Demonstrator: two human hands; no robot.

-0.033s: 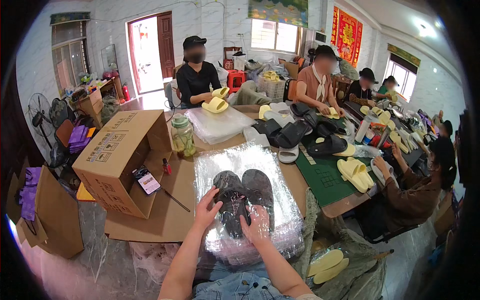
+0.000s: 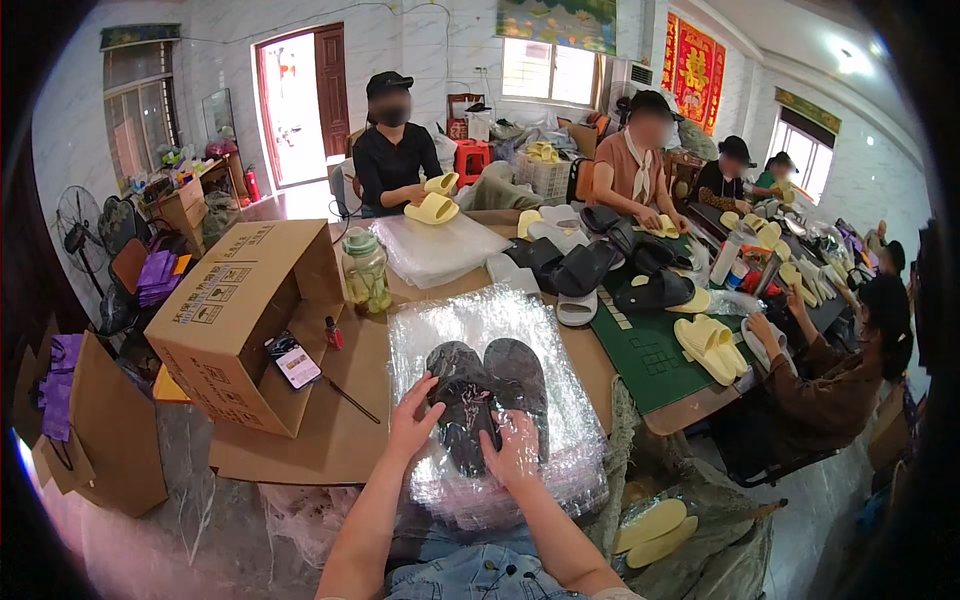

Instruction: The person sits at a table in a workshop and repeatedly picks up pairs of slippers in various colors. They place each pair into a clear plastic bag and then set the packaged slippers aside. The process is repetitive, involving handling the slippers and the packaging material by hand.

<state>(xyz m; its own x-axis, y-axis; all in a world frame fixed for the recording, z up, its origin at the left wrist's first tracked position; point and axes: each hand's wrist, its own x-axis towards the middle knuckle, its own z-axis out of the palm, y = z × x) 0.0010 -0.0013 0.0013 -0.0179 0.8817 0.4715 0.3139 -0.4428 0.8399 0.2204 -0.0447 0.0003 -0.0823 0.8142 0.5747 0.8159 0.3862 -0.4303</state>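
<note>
A pair of black slippers [image 2: 516, 375] lies side by side under or inside clear plastic, on a stack of clear plastic bags [image 2: 420, 320] in front of me. My left hand [image 2: 412, 418] rests against the left slipper's outer side, fingers stretched and thumb apart. Across the lower part of the pair lies my right hand [image 2: 514, 452], its thumb on the left slipper and its fingers spread toward the right one. Glare on the plastic hides whether either hand pinches the film.
Left of the stack are an open cardboard box [image 2: 235, 310], a phone [image 2: 295, 362], a small red bottle [image 2: 333, 333] and a green-lidded jar [image 2: 364, 270]. Black slippers [image 2: 590, 268] and yellow slippers [image 2: 712, 348] crowd the right side. Several co-workers sit around the tables.
</note>
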